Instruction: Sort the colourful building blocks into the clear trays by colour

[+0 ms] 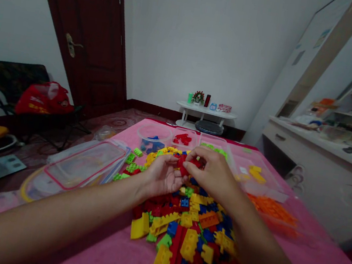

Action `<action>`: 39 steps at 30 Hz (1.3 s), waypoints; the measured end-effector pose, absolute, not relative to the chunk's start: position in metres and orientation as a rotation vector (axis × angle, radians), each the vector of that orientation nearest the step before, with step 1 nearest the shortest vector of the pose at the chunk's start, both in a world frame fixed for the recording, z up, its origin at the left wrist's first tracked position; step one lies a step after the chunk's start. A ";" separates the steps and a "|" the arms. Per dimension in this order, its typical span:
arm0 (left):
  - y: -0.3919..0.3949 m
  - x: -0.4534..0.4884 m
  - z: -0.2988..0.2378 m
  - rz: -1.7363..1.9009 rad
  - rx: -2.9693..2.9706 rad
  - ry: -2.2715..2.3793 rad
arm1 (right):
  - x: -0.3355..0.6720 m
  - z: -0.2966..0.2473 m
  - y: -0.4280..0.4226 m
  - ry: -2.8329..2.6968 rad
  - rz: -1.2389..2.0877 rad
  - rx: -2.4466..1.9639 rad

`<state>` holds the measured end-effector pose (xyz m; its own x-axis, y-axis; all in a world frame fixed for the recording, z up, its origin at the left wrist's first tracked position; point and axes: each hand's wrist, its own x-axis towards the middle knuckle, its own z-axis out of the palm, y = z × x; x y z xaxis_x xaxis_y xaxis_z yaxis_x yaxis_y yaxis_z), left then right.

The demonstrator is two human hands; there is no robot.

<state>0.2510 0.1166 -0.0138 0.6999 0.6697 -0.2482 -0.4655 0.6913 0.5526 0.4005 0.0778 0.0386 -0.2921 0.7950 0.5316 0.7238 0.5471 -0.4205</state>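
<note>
Above a heap of coloured toy building bricks (190,243), my two hands meet at a red building brick (182,163). My left hand (163,176) is turned palm up, its thumb and fingers curled around the near side of the red piece. From the right, my right hand (212,168) pinches red brick pieces between thumb and fingers. My fingers cover much of the red, so I cannot tell whether it is one brick or several. Yellow, red, blue, green and orange bricks lie loose below both hands.
Behind the heap stand a round clear tub (155,134) of blue bricks and a clear box (185,132) of red ones. Yellow bricks sit in a larger box (273,188) at right, near orange bricks (272,209). Stacked clear lids (87,165) lie left on the pink cloth (97,237).
</note>
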 end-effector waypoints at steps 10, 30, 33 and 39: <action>0.117 0.261 -0.011 0.661 0.423 0.397 | 0.404 0.044 0.077 -1.923 0.087 -1.216; 0.230 0.296 0.010 0.860 2.065 0.997 | 0.468 0.042 0.104 -1.758 0.043 -1.487; 0.185 0.294 0.012 0.700 2.282 0.873 | 0.463 0.040 0.103 -1.841 0.180 -1.445; 0.061 0.292 0.025 0.692 2.638 0.283 | 0.458 0.055 0.093 -1.564 0.171 -1.303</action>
<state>0.2918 0.0609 0.0248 0.8570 0.2891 0.4266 0.0927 -0.9008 0.4243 0.4585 0.0929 0.0547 0.1370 0.7850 0.6042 0.6358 0.3981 -0.6613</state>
